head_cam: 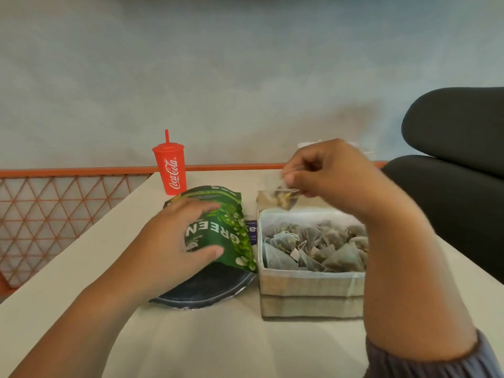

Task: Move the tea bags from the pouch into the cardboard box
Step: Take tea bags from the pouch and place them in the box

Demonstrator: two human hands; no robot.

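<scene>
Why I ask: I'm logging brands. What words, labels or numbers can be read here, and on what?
"Coca-Cola": white script on the red plastic cup with lid and straw.
"GREEN": upside down on the green foil pouch; its smaller print is blurred.
"ay": a fragment on the purple label beside the pouch; the rest is hidden or too small.
Pale cardboard box: no text readable.

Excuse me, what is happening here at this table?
A person is moving tea bags from the green pouch into the cardboard box. The left hand holds the pouch on the table. The right hand pinches one tea bag above the box's far edge. Many tea bags already lie in the box.
</scene>
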